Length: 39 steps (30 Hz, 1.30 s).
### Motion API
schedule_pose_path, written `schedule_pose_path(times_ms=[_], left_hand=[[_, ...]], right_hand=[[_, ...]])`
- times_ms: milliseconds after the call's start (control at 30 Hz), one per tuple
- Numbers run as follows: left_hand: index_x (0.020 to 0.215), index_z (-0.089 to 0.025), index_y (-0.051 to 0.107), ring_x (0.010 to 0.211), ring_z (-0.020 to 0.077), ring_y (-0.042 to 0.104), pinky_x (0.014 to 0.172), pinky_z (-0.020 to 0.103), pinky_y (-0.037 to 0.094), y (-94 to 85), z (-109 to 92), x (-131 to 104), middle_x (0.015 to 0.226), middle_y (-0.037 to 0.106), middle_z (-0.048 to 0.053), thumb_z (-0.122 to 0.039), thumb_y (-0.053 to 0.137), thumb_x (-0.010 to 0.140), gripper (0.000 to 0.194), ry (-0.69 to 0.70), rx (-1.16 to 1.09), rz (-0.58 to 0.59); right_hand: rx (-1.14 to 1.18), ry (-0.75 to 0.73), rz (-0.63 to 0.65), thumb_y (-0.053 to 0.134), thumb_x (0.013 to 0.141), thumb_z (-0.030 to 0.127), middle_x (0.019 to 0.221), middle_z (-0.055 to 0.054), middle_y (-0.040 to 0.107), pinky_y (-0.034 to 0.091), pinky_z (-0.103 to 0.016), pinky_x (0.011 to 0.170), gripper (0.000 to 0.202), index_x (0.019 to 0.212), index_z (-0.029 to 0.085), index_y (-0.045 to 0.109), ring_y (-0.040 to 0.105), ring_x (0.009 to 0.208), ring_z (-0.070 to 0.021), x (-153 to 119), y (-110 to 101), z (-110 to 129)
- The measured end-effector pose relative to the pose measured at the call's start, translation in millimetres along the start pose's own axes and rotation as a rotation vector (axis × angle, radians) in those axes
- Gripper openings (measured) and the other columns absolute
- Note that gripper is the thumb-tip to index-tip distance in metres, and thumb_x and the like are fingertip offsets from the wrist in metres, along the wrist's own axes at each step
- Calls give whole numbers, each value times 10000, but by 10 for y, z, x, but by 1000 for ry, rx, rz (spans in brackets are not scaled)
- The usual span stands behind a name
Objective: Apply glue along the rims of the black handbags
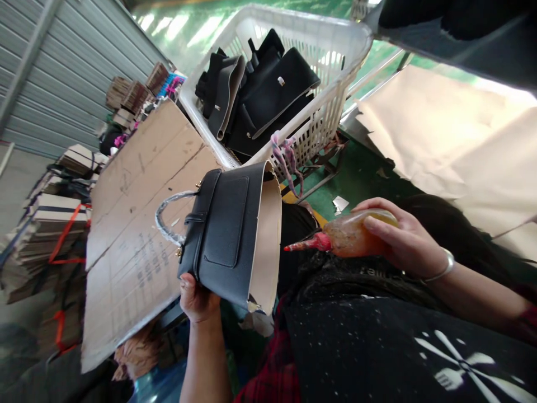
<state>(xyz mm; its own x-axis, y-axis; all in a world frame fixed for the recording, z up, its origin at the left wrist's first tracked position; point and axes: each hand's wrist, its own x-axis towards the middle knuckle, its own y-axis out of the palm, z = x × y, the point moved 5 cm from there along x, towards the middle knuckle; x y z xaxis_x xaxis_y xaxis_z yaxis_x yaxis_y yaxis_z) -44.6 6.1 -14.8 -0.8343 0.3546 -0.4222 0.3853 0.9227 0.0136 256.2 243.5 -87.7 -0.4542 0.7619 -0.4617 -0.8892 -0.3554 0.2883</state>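
Observation:
A black handbag lies on its side in the air, its wrapped handle pointing left and its beige-edged opening facing right. My left hand grips the bag from below, near its lower left corner; most of the fingers are hidden behind it. In my right hand is a squeeze bottle of orange-brown liquid, fingers wrapped round it. The bottle's red nozzle points left, a short gap away from the bag's open edge.
Cardboard covers a surface at the left. Behind the bag stands a white plastic basket holding black bag pieces. Stacked bundles are at the far left, and beige sheet material is at the right.

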Motion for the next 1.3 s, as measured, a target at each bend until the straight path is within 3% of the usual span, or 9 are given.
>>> schedule_pose_path(times_ms=[100, 233, 433, 633, 800, 900, 1100, 1200, 1300], left_hand=[[1089, -325, 702, 1402, 244, 384, 1062, 371, 440, 129, -130, -50, 1263, 674, -37, -406, 531, 904, 264, 270, -43, 4], [1076, -331, 717, 1388, 245, 404, 1071, 380, 433, 202, -92, 17, 1221, 695, -47, -453, 553, 898, 271, 316, -104, 64], [827, -279, 737, 1186, 274, 597, 1004, 411, 493, 19, -140, 150, 898, 759, -40, -435, 770, 658, 232, 438, -250, -119], [1010, -290, 731, 1352, 293, 449, 1123, 570, 331, -3, -106, 98, 1181, 715, 4, -39, 673, 627, 461, 85, -127, -20], [1022, -262, 726, 1267, 322, 531, 1013, 760, 325, -19, -101, -154, 1173, 715, 46, -71, 642, 739, 352, -150, -222, 244], [1093, -190, 712, 1193, 267, 597, 1049, 686, 347, -91, -92, -323, 1211, 699, 93, -152, 573, 864, 271, -277, -336, 379], [1271, -144, 629, 1279, 250, 538, 1142, 539, 293, -76, -103, -403, 1354, 604, 112, -403, 565, 930, 432, -425, -591, 645], [1251, -210, 651, 1295, 261, 523, 1119, 549, 332, 50, -90, -324, 1382, 574, 92, -405, 506, 966, 374, -423, -569, 691], [1173, -177, 698, 1273, 283, 533, 1065, 538, 416, 150, -63, -225, 1331, 601, 113, -305, 406, 1012, 358, -390, -457, 672]], right_hand=[[-73, -6, 63, 810, 608, 589, 766, -19, 654, 463, -275, 563, 466, 861, 234, 643, 577, 650, -178, -91, 72, 25], [-160, -34, 134, 794, 640, 573, 771, -26, 673, 464, -274, 570, 434, 874, 235, 651, 588, 652, -181, -160, 179, 54], [-35, -8, 106, 794, 665, 552, 768, -12, 653, 476, -268, 575, 408, 884, 245, 639, 578, 663, -173, -130, 190, -4], [131, 104, 37, 856, 579, 553, 757, 2, 652, 495, -229, 580, 484, 869, 238, 630, 586, 663, -150, -61, 112, -109], [192, 182, -27, 887, 508, 551, 766, -4, 659, 511, -220, 545, 531, 856, 238, 636, 601, 647, -155, -69, 56, -175], [233, 205, -46, 891, 496, 548, 763, -7, 663, 521, -227, 529, 530, 852, 247, 641, 604, 628, -159, -68, 56, -177], [298, 219, -16, 897, 498, 532, 738, -7, 655, 517, -207, 535, 503, 825, 243, 646, 604, 634, -156, -6, 117, -194], [291, 195, 15, 879, 547, 520, 749, -7, 658, 516, -209, 539, 467, 836, 242, 642, 601, 628, -152, 10, 142, -204], [285, 188, 27, 862, 580, 512, 774, -12, 669, 523, -223, 542, 445, 858, 244, 640, 616, 639, -163, 2, 140, -206]])
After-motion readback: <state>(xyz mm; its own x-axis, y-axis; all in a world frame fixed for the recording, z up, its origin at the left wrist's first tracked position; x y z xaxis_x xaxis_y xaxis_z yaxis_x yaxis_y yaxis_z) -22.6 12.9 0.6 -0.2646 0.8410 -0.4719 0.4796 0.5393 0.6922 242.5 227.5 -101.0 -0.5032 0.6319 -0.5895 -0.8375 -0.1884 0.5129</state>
